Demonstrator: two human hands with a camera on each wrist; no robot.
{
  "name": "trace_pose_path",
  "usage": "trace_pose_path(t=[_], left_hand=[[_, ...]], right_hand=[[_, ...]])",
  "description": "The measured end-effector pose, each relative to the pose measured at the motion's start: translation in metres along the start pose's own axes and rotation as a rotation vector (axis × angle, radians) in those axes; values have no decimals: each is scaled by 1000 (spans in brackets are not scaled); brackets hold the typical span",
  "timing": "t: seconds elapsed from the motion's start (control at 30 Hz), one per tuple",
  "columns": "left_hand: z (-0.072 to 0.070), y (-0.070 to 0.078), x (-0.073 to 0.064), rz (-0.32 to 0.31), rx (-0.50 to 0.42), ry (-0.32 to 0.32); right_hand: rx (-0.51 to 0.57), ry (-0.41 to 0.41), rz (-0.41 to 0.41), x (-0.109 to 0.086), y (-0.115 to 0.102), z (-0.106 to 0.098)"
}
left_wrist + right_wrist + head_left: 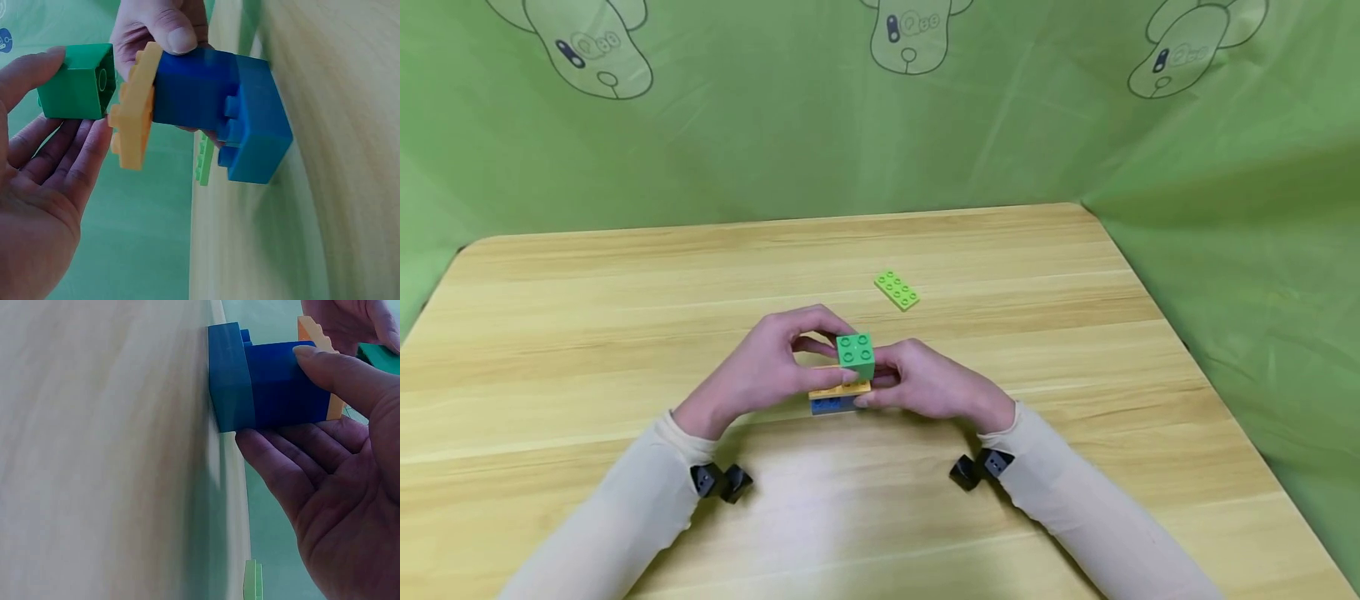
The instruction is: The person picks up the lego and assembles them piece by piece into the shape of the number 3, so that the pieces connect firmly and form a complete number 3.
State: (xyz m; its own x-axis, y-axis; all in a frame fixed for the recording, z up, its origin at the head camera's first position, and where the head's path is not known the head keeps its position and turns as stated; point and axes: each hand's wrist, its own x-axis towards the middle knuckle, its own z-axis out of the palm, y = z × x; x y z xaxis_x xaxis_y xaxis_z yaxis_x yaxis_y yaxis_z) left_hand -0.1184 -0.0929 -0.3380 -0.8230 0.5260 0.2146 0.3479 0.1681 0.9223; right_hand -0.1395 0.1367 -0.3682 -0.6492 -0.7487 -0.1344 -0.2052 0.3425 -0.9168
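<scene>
Between thumb and fingers, my left hand (775, 358) holds a green square toy brick (855, 353) with studs on top. It hovers just above a thin yellow-orange plate (134, 109), and a gap shows between them in the left wrist view. That plate caps a stack: a dark blue brick (194, 87) beneath it, then a lighter blue brick (262, 125) at the bottom, whose studs stick out on one side. My right hand (928, 379) grips the dark blue brick from the right, thumb on its near face and fingers behind.
A lime green studded plate (897, 291) lies on the wooden table (625, 317) beyond the hands. Green cloth (775, 150) with printed cartoon heads hangs behind the table and along its right side. Each wrist carries a small black camera.
</scene>
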Motion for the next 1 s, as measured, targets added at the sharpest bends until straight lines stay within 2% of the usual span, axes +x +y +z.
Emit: trace_pose_path(t=[0.27, 0.37, 0.57, 1.0], left_hand=[[1, -6, -2, 27, -21, -26], [1, -7, -2, 17, -29, -34], [1, -8, -3, 0, -7, -39], [0, -9, 1, 24, 11, -47]], right_hand=[[0, -8, 3, 2, -1, 0], [0, -7, 7, 2, 0, 0], [1, -3, 25, 2, 1, 0], [-8, 7, 46, 3, 0, 0]])
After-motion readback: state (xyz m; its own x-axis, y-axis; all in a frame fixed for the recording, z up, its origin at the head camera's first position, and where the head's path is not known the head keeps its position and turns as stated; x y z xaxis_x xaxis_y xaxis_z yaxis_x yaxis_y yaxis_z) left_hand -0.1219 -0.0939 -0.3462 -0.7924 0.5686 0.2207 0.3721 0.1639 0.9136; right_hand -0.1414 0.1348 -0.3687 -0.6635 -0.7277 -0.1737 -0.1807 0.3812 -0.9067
